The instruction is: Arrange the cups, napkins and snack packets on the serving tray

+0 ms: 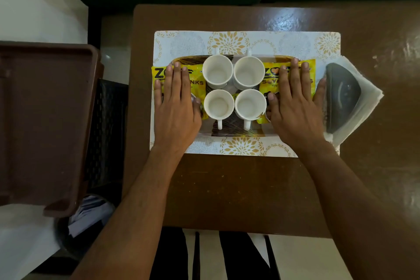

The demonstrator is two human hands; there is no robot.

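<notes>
Several white cups (217,71) stand in a square block in the middle of the serving tray (229,132), which lies on a white and gold placemat (241,40). A yellow snack packet (197,75) lies at the tray's left end under my left hand (176,102), which rests flat on it with fingers together. A second yellow packet (311,68) lies at the right end under my flat right hand (295,107). White napkins (363,102) are stacked right of the tray, beneath a dark holder (343,98).
The brown table (238,188) ends just left of the placemat. A brown plastic stool or crate (45,125) stands to the left on the floor. A dark bin with papers (91,213) sits below it.
</notes>
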